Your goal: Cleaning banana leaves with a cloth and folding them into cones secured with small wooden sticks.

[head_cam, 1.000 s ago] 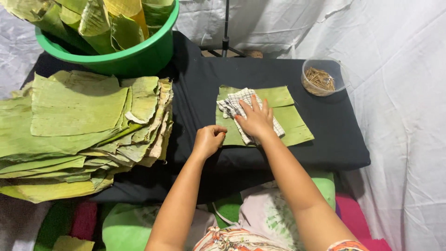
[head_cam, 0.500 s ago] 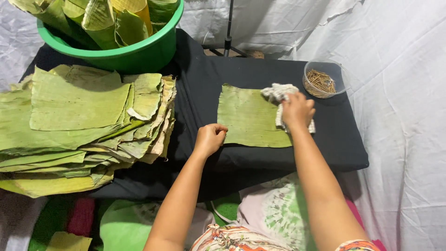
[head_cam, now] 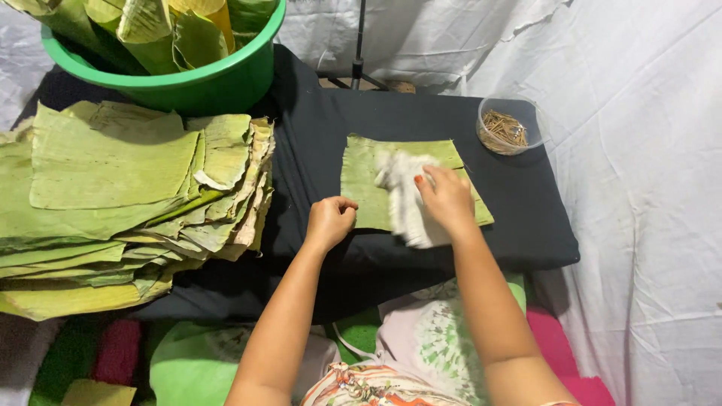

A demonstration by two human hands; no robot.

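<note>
The right hand [head_cam: 449,201] presses a white cloth [head_cam: 406,197] flat against a single green leaf piece [head_cam: 368,180]. The fingers lie spread over the cloth; the grip is a flat press with fingers curved over the fabric, and the cloth is blurred at its near end. The leaf piece lies flat on the black table [head_cam: 519,218], right of centre, with its near edge close to the table's near edge. The left hand [head_cam: 329,222] rests as a closed fist on the table, touching the leaf piece at its near left corner; the fist encloses nothing visible.

A tall stack of flattened leaves [head_cam: 113,195] occupies the left side of the table, well apart from the single leaf piece. A green tub [head_cam: 195,86] stands at the far left and contains rolled leaves [head_cam: 162,30]. A small clear bowl [head_cam: 510,124] of thin brown sticks sits at the far right corner of the table, near the far right corner of the leaf piece. White sheeting [head_cam: 647,150] covers the surroundings.
</note>
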